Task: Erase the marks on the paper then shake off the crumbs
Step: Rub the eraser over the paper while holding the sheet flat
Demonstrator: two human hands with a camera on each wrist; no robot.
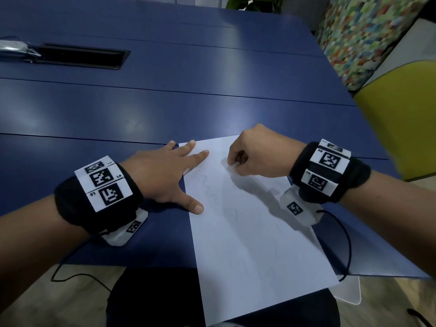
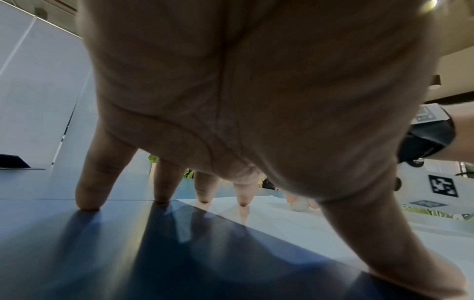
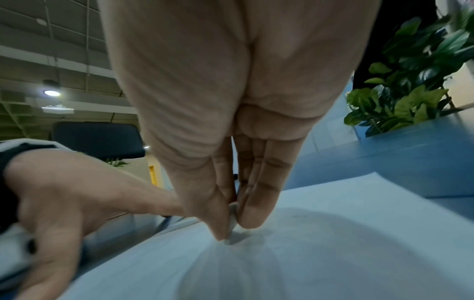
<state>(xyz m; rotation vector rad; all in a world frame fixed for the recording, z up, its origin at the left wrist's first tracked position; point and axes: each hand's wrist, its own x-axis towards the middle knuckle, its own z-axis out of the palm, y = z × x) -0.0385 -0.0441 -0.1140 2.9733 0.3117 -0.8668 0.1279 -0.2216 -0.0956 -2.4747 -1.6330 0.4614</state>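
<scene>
A white sheet of paper with faint pencil marks lies on the blue table, its near end hanging over the table edge. My left hand lies flat with spread fingers; its fingertips and thumb press the paper's left edge. My right hand pinches a small white eraser between thumb and fingers, its tip down on the paper near the far end. In the head view the eraser barely shows under the fingers.
A black cable slot is set into the table at the far left, with a silvery wrapped object beside it. A yellow chair stands to the right. A green plant stands beyond the table's far edge.
</scene>
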